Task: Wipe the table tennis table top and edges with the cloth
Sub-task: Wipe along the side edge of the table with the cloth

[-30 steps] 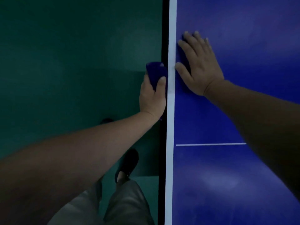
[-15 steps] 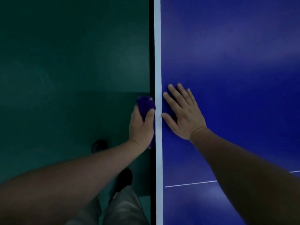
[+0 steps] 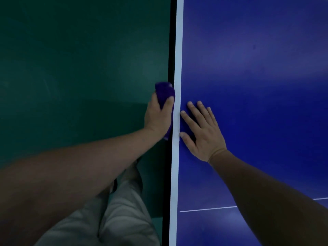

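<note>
— Where's the cloth from where you stand?

— In the left hand. It's a purple cloth, and the fingers are curled round it, thumb lying over the top. The hand has it pressed against the dark side edge of the table, just outside the white line that runs along the border. A bit of cloth pokes out past the fingertips, and another bit shows below the heel of the hand, flat against the edge.

— And the other hand?

— The right hand is flat on the blue top, palm down, fingers straight and a little spread. Its thumb and forefinger tip sit just beside the white line, almost across from the cloth hand. It's holding nothing.

— So the two hands are close?

— Near each other, yes, with the white line between them. The left is off the side of the table, the right is on the top.

— Anything else in sight?

— A thin white line crossing the blue top nearer the person. The floor beside the table is green. Below the left arm you can see light-coloured trousers; it's too dim there to make out more.
</note>
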The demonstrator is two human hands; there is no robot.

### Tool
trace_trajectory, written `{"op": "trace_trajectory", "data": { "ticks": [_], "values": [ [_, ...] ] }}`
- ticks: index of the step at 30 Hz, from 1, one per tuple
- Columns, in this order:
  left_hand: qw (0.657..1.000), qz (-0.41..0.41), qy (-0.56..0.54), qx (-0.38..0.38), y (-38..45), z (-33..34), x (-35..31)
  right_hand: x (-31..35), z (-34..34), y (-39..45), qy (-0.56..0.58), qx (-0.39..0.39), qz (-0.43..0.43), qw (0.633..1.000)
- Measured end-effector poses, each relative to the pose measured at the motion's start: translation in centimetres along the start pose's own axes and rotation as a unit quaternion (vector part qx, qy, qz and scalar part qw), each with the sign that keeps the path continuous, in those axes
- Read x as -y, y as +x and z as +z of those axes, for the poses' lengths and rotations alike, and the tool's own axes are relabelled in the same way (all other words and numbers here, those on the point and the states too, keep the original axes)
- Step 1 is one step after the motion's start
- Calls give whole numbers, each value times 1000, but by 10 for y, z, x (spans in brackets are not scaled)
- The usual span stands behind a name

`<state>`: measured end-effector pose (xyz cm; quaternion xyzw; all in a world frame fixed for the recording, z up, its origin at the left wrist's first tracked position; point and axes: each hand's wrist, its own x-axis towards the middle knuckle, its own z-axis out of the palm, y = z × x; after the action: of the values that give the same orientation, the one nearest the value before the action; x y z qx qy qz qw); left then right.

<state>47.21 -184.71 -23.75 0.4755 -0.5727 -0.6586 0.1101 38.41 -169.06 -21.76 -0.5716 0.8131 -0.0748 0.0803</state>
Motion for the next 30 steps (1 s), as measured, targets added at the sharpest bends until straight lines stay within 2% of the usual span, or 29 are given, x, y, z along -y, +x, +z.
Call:
{"op": "trace_trajectory", "data": {
  "ticks": [3, 7, 13, 18, 23, 26, 30],
  "values": [
    [999, -17, -34, -33, 34, 10, -21, 0, 1, 0, 0, -3, -1, 1000],
    [996, -24, -48, -69, 19, 15, -20, -1, 0, 0, -2, -3, -1, 1000],
    [999, -41, -32, 5, 7, 3, -6, -1, 0, -1, -3, 3, -1, 1000],
    [998, -56, -16, -13, 78, 10, -43, 0, -2, 1, 8, 11, 7, 1000],
    [998, -54, -19, 20, 58, 4, -29, 6, -12, 7, 37, 23, 25, 999],
    [998, -45, -30, 4, 76, 7, -38, -10, -28, 55, 55, 3, 11, 998],
    [998, -57, -22, -23, 137, 14, -76, -52, -52, 176, 17, -15, -21, 1000]
  ]
}}
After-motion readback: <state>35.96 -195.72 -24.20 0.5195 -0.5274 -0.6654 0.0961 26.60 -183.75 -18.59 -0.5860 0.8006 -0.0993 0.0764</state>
